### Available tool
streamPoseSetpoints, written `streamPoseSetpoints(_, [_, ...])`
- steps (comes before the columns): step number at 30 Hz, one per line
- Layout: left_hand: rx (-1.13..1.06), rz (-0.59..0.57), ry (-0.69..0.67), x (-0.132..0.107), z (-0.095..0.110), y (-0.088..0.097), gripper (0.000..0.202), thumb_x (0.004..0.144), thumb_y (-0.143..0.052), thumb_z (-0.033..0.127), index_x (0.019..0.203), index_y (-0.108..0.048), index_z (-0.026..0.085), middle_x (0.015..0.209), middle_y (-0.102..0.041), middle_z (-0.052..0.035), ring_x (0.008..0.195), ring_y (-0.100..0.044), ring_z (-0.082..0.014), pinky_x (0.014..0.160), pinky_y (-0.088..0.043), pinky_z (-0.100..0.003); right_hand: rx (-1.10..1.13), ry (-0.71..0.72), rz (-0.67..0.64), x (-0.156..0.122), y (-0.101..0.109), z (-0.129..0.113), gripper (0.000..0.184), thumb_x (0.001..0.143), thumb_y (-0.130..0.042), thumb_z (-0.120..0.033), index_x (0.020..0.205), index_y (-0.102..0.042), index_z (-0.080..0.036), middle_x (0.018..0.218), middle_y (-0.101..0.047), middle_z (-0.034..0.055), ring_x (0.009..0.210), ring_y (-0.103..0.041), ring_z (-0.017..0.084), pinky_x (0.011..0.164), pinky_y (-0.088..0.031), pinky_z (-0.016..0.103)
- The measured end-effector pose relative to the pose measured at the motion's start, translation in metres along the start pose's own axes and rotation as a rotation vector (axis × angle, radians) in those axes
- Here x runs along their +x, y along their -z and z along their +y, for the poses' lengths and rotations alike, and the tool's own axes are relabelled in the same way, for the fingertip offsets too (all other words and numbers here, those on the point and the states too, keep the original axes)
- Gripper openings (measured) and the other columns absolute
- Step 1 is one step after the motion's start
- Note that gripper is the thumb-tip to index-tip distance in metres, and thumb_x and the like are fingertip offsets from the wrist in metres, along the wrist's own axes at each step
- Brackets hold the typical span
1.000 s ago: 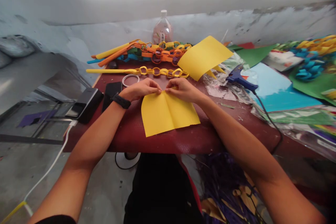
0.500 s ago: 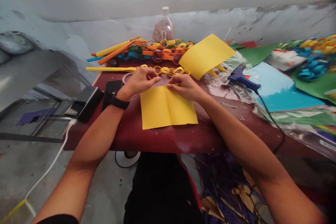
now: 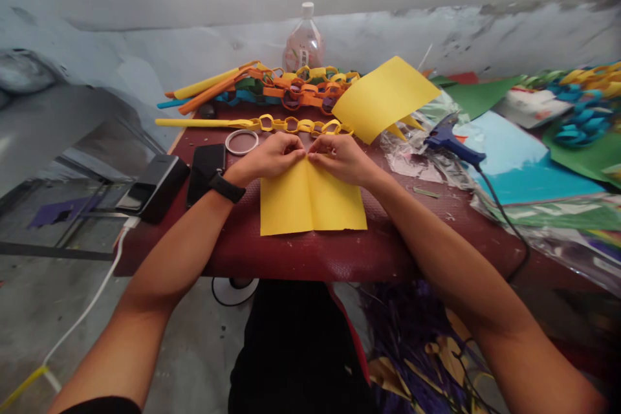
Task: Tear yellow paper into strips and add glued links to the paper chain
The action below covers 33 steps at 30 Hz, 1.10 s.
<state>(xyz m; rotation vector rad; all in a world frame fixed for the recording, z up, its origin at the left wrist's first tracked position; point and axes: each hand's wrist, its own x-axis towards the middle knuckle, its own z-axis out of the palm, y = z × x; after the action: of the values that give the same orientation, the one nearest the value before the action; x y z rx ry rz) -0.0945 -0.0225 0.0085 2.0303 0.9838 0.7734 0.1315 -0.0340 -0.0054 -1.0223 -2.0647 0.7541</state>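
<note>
A yellow sheet of paper with a crease down its middle lies on the dark red table in front of me. My left hand pinches its far edge just left of the crease. Close beside it, my right hand grips the same edge on the right, fingers curled in. The two thumbs nearly meet at the crease. Beyond my hands runs a yellow paper chain joined to a rolled yellow paper stick. A white ring, perhaps a tape roll, sits left of my left hand.
Behind are orange paper chains and a clear bottle. Another yellow sheet and a blue glue gun with a cord lie right. A phone and a black box-shaped device are at the left edge.
My left hand has come down and right onto the sheet's far edge, closing beside my right hand. My right hand has stayed at that edge.
</note>
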Motion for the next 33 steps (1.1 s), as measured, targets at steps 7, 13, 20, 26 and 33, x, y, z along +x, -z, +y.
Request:
streamPoseSetpoints(7, [0.069, -0.015, -0.007, 0.000, 0.003, -0.004, 0.022, 0.095, -0.066, 0.022, 0.074, -0.064, 0.018, 0.069, -0.058, 0.0001, 0.064, -0.045, -0.0130, 0.062, -0.033, -0.027, -0.020, -0.025, -0.027, 0.000, 0.001, -0.003, 0.018, 0.093, -0.068, -0.030, 0.082, -0.070, -0.017, 0.079, -0.068, 0.0042, 0.073, -0.053, 0.017, 0.070, -0.039, 0.033])
streamPoseSetpoints(13, [0.111, 0.020, -0.045, 0.002, 0.003, -0.010, 0.021, 0.097, -0.061, 0.016, 0.076, -0.063, 0.017, 0.076, -0.063, -0.0015, 0.070, -0.051, -0.0139, 0.068, -0.038, -0.028, 0.025, 0.003, -0.037, 0.000, 0.000, 0.000, 0.021, 0.094, -0.069, -0.036, 0.085, -0.070, -0.017, 0.080, -0.068, 0.0047, 0.072, -0.051, 0.017, 0.069, -0.039, 0.032])
streamPoseSetpoints(20, [0.016, 0.047, -0.056, 0.000, 0.007, -0.012, 0.019, 0.100, -0.057, 0.020, 0.082, -0.063, 0.016, 0.081, -0.062, -0.0010, 0.074, -0.051, -0.0133, 0.073, -0.042, -0.026, 0.126, 0.080, 0.068, 0.000, -0.002, 0.002, 0.033, 0.093, -0.074, -0.049, 0.082, -0.067, -0.019, 0.074, -0.060, 0.0007, 0.067, -0.042, 0.014, 0.065, -0.036, 0.031])
streamPoseSetpoints(26, [-0.197, 0.030, 0.060, -0.002, 0.006, -0.010, 0.021, 0.101, -0.060, 0.029, 0.086, -0.066, 0.016, 0.079, -0.060, -0.0003, 0.067, -0.048, -0.0107, 0.063, -0.041, -0.023, 0.214, 0.048, 0.082, 0.000, 0.002, 0.000, 0.036, 0.092, -0.078, -0.054, 0.084, -0.068, -0.020, 0.079, -0.064, 0.0019, 0.067, -0.044, 0.014, 0.063, -0.037, 0.031])
streamPoseSetpoints(33, [-0.230, 0.043, 0.129, -0.006, -0.001, 0.006, 0.026, 0.092, -0.079, 0.040, 0.096, -0.079, 0.014, 0.090, -0.075, -0.0069, 0.076, -0.064, -0.0132, 0.066, -0.048, -0.023, 0.180, -0.001, 0.043, 0.001, 0.023, 0.014, 0.037, 0.090, -0.082, -0.055, 0.092, -0.081, -0.018, 0.090, -0.074, 0.0074, 0.080, -0.057, 0.019, 0.069, -0.043, 0.033])
